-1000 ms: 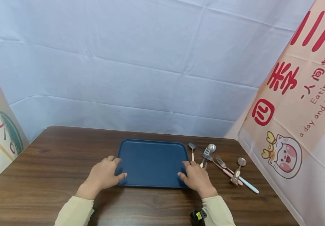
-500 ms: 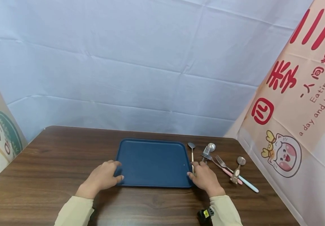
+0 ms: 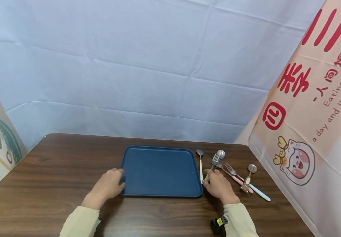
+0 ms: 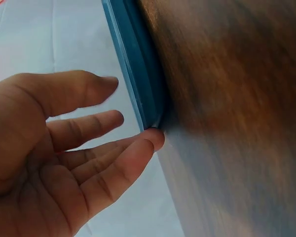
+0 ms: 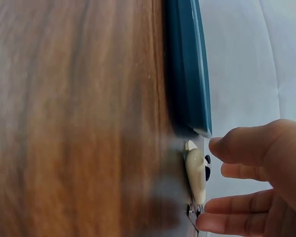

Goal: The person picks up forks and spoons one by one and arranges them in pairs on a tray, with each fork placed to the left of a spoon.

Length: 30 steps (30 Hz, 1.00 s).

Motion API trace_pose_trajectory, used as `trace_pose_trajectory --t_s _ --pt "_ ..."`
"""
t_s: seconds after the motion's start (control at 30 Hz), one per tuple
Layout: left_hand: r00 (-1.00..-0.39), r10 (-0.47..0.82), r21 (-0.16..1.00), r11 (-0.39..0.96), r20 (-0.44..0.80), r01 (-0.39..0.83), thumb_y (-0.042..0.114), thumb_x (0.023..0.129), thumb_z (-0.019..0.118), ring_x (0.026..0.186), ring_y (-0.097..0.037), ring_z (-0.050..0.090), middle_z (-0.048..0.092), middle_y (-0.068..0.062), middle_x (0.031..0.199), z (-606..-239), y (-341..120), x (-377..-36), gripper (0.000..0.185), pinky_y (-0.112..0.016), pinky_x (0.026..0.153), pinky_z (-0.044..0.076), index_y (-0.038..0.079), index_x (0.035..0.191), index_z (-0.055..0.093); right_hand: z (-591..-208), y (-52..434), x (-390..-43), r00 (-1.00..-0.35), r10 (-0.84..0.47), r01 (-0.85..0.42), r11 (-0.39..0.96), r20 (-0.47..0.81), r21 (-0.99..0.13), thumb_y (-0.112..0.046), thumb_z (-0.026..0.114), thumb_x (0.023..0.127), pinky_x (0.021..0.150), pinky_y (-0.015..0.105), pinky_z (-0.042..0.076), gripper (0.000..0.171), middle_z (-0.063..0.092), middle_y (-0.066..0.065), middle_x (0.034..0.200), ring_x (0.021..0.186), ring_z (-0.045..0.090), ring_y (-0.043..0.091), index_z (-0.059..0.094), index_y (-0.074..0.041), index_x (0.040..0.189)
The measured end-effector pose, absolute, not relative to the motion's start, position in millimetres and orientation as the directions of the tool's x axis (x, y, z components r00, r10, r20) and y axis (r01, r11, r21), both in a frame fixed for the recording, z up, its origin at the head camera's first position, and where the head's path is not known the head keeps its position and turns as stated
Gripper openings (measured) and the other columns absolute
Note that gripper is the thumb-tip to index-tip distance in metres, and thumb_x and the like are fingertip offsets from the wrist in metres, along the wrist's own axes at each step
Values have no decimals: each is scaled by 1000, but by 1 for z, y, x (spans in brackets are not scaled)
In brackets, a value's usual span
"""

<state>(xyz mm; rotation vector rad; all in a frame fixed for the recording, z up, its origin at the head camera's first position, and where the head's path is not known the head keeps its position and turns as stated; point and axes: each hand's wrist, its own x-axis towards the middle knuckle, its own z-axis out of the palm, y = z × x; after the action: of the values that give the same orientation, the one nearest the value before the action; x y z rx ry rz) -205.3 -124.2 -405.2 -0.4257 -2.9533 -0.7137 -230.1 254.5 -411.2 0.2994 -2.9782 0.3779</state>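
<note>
A dark blue tray (image 3: 158, 192) lies flat on the wooden table. My left hand (image 3: 108, 186) rests at its near left corner, fingers relaxed; in the left wrist view a fingertip (image 4: 155, 138) touches the tray (image 4: 138, 74) rim. My right hand (image 3: 218, 185) sits just right of the tray, over the near ends of a thin white-handled spoon (image 3: 200, 163) and a fork (image 3: 215, 159). In the right wrist view a cream handle (image 5: 196, 175) with a panda face lies between thumb and fingers (image 5: 227, 170), which are spread and not closed on it, beside the tray (image 5: 187, 74).
More cutlery lies right of the tray: a round spoon (image 3: 221, 154), a pink-handled fork (image 3: 235, 177), a spoon with a brown figure handle (image 3: 248, 179) and a light blue handle (image 3: 260, 194). Fabric walls and a printed banner (image 3: 306, 115) close in the table.
Both hands have slid off the tray outward. The left now sits at the tray's left edge; the right moved right to the cutlery handles.
</note>
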Motion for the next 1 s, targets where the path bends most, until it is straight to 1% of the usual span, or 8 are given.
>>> trace_pose_trajectory --t_s 0.2,0.37,0.57,0.7,0.9,0.93,0.97,1.0 --pt "-945 254 404 858 204 318 -7 73 64 85 -37 60 60 -23 91 -407 -125 -208 30 -43 66 49 -11 102 60 -412 258 -230 -976 -170 -200 946 133 -254 -16 67 83 60 43 45 45 50 26 104 75 55 30 55 1 122" --pt "-939 260 385 861 225 331 -13 68 56 74 -32 60 60 -19 79 -408 -127 -210 23 -40 59 46 -6 89 62 -413 259 -233 -977 -171 -201 940 130 -275 -16 66 84 62 44 45 41 49 24 106 77 54 29 57 -1 121" --pt "-958 236 407 868 165 284 -15 73 54 60 -19 49 56 -14 68 -410 -126 -210 15 -34 52 40 -4 81 60 -415 257 -238 -963 -220 -253 937 157 -242 -15 66 83 72 49 44 36 52 20 102 92 51 39 61 -1 116" --pt "-959 232 402 872 160 278 -15 73 54 57 -18 45 54 -11 65 -413 -126 -210 14 -33 50 38 -4 79 59 -415 256 -241 -964 -219 -248 944 147 -217 -16 65 83 74 50 44 32 53 19 101 93 50 41 62 -2 113" --pt "-957 236 409 867 170 286 -15 71 54 54 -18 41 47 -7 59 -411 -126 -209 15 -32 49 36 0 70 54 -415 258 -244 -971 -206 -229 942 118 -245 -13 65 83 69 45 45 11 59 15 103 92 54 37 68 -6 91" --pt "-957 237 411 865 168 287 -14 71 55 53 -18 41 46 -6 59 -411 -127 -209 15 -32 49 35 1 70 54 -415 258 -244 -973 -205 -226 942 108 -247 -14 65 84 69 44 45 8 60 14 104 93 54 35 68 -6 84" --pt "-957 240 415 863 164 287 -14 71 56 53 -18 41 45 -6 59 -410 -127 -209 14 -32 49 35 0 70 54 -416 259 -245 -974 -204 -223 942 99 -250 -14 64 85 69 43 45 10 61 12 104 93 54 34 67 -7 78" --pt "-957 242 417 862 159 287 -13 71 57 53 -18 41 45 -6 59 -409 -127 -208 14 -32 49 35 0 70 54 -416 259 -245 -976 -199 -216 942 92 -257 -14 64 85 69 43 45 10 61 12 102 93 54 33 68 -7 79"
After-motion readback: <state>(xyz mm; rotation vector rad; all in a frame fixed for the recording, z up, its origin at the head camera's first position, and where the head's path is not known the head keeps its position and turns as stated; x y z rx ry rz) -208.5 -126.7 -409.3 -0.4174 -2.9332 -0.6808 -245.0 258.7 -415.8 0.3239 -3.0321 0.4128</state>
